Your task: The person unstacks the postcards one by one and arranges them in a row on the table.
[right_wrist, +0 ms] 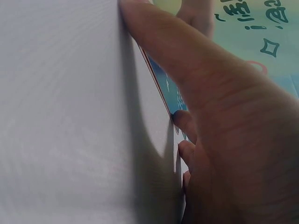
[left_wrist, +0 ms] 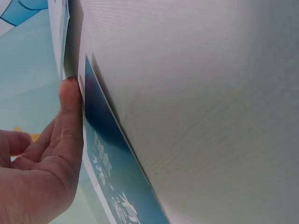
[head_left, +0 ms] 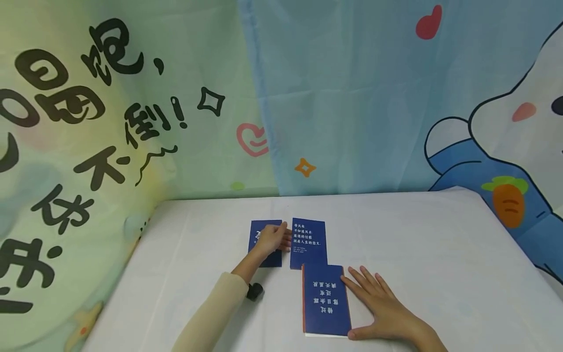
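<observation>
Three dark blue, card-like rectangles with white printed characters lie close together on the white cloth. My left hand [head_left: 271, 238] reaches across the left card [head_left: 273, 260], covering part of its print. Its fingers extend to the left edge of the upper middle card [head_left: 309, 244]; in the left wrist view the fingertips [left_wrist: 70, 88] are right at that card's edge. Closest to me lies a thicker blue piece [head_left: 326, 298] with an orange side edge and white showing below. My right hand [head_left: 384, 308] is spread beside it, thumb and index fingertip at its right edge.
White cloth [head_left: 211, 230] covers the table, which ends at a printed curtain [head_left: 352, 98] along the back and left. A small black device [head_left: 255, 292] sits at the left wrist. The front piece meets the lower edge of the upper middle card.
</observation>
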Demonstrator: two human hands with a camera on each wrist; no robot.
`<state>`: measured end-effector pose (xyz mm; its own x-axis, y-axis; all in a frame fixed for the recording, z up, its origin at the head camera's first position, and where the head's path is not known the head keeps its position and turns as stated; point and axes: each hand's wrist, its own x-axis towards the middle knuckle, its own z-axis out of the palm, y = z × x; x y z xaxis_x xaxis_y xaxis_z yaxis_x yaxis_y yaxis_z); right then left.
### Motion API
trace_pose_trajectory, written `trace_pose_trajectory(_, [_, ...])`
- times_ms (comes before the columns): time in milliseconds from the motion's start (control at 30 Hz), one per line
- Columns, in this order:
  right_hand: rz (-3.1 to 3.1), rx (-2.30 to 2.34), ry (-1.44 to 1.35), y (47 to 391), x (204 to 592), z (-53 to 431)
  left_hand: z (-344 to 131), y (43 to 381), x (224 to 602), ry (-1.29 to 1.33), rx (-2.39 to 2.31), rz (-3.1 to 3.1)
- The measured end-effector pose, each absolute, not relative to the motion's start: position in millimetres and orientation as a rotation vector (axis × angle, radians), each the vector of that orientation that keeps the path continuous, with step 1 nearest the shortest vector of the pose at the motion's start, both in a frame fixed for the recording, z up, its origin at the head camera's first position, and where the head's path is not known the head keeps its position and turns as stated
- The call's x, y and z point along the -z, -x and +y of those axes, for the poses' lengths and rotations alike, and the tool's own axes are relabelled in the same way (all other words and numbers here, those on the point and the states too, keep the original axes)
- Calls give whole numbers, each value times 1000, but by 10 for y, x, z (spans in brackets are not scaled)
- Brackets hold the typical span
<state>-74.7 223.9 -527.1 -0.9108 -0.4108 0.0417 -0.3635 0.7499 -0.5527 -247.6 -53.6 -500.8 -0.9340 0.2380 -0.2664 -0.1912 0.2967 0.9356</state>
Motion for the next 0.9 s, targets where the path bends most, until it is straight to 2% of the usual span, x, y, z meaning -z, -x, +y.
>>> trace_pose_trajectory(500, [2868,868,608,762,5280,2242,-585,2367,4893,-116,-1602,2277])
trace_pose_trajectory(733, [2869,878,622,772,5282,2248,-634,2285,4928,-283,-1476,2488])
trace_pose_trajectory(900, [2867,865,635,768,5278,2228,-632,2097,4943,-405,-1411,2489])
